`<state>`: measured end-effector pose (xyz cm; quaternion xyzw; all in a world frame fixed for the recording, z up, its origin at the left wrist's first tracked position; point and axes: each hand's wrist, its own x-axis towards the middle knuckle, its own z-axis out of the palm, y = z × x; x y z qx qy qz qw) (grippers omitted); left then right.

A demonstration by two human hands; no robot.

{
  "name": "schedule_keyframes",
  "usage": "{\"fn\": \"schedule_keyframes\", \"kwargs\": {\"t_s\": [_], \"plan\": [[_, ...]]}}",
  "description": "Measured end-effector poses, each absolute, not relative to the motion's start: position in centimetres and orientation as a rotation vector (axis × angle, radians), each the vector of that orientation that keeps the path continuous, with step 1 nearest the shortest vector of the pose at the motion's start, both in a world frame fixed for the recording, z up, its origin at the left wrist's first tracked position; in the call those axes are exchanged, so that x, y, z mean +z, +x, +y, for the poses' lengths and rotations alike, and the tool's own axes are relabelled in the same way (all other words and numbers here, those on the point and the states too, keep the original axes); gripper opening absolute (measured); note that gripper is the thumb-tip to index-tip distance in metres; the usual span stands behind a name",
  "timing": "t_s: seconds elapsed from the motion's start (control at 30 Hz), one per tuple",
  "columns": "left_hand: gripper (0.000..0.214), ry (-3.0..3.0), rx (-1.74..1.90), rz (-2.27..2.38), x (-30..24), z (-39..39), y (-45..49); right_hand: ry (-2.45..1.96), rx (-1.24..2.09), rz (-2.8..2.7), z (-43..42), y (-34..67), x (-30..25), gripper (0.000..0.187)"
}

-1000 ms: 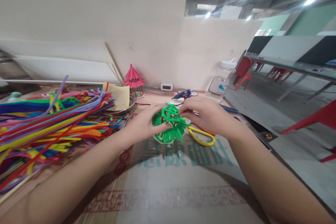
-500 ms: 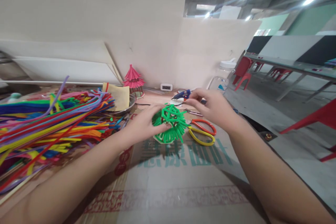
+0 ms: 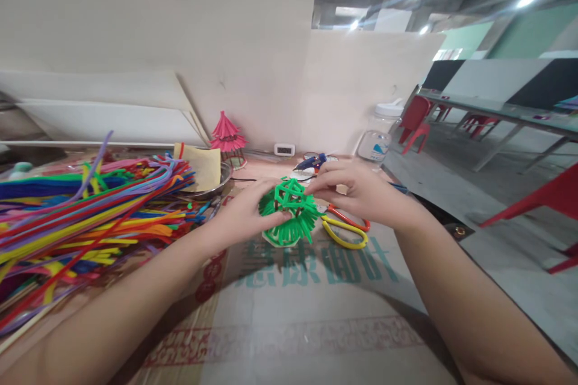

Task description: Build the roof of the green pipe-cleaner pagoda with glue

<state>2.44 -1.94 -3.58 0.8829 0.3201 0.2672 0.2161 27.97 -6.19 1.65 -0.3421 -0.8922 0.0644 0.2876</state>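
Note:
A green pipe-cleaner model (image 3: 289,213) shaped like a small roofed pavilion stands on flattened cardboard (image 3: 293,307). My left hand (image 3: 241,213) grips its left side, thumb lying across the front. My right hand (image 3: 356,192) reaches in from the right, its fingertips pinched against the model's top right edge. Whether anything small sits in that pinch is not visible.
A big heap of coloured pipe cleaners (image 3: 85,210) fills the left. Scissors with red and yellow handles (image 3: 345,230) lie just right of the model. Behind are a pink pipe-cleaner pavilion (image 3: 229,139), a blue glue gun (image 3: 311,162), a metal bowl (image 3: 212,186) and a plastic jar (image 3: 379,135).
My right hand lifted away toward the glue gun half a second ago, then came back down onto the model's top right. My left hand kept its hold.

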Motion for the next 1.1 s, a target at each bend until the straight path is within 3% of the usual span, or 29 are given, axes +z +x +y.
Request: {"fn": "schedule_keyframes", "kwargs": {"t_s": [0.5, 0.73, 1.1], "plan": [[0.054, 2.325, 0.637, 0.893, -2.9, -1.4, 1.7, -0.975, 0.310, -2.342, -5.4, 27.6, 0.6, 0.022], [0.059, 2.496, 0.902, 0.874, -2.1, -1.1, 1.1, -0.980, 0.367, -2.280, -4.9, 27.1, -0.2, 0.027], [0.040, 2.862, 0.947, 0.874, -1.1, -1.8, 1.2, -1.088, 0.507, -2.145, -4.8, 27.4, -0.6, 0.022]]}}
